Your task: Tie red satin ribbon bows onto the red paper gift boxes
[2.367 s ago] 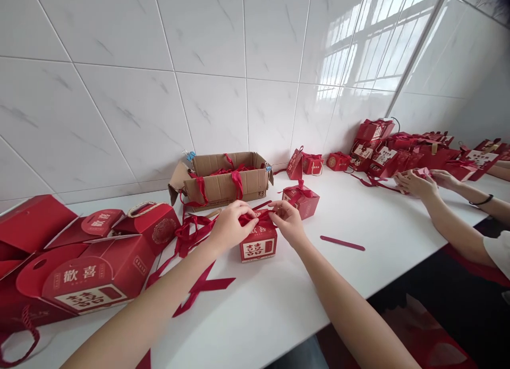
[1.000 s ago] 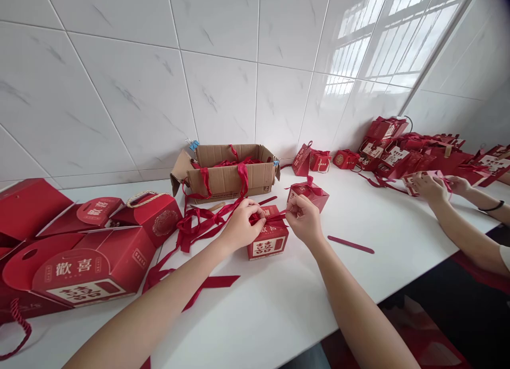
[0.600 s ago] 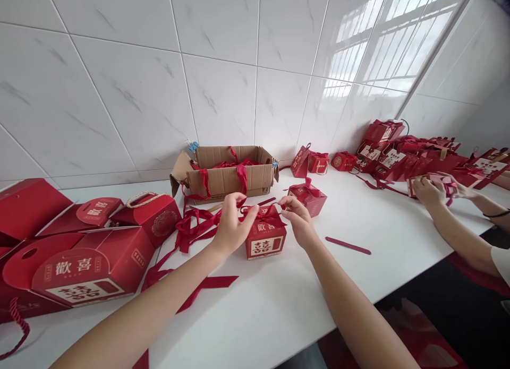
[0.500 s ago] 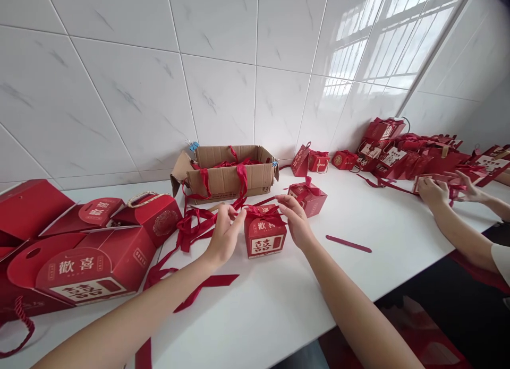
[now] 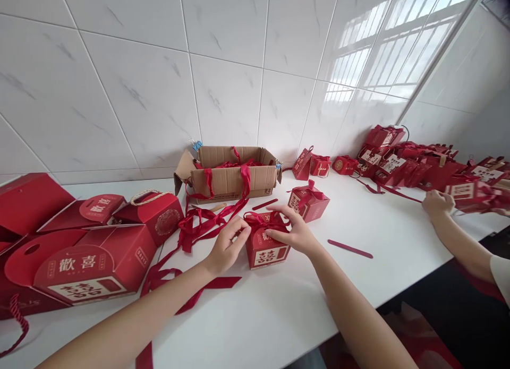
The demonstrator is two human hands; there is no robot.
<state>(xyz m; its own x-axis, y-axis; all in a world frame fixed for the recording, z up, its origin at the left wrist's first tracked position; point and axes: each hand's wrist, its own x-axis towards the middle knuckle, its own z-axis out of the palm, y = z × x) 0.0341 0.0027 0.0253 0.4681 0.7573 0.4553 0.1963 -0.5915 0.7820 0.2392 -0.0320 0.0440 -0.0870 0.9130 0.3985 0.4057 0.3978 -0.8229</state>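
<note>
A small red gift box (image 5: 266, 252) with a red ribbon bow (image 5: 263, 220) on top stands on the white table (image 5: 255, 310) in front of me. My left hand (image 5: 225, 245) touches the box's left side, fingers curled against it. My right hand (image 5: 290, 230) lies over the box's top right, fingers bent on the bow. A second small bow-tied red box (image 5: 308, 202) sits just behind to the right.
An open cardboard carton (image 5: 229, 176) of red ribbons stands at the wall. Loose ribbons (image 5: 195, 228) trail left of my hands. Large red gift boxes (image 5: 85, 263) crowd the left. A red strip (image 5: 350, 248) lies right. Another person's hand (image 5: 437, 203) works beside stacked red boxes (image 5: 402, 159).
My hands pulled the ribbon bow tight, let its loops go, then came down onto the small box's sides. The other person lifted a box to the right.
</note>
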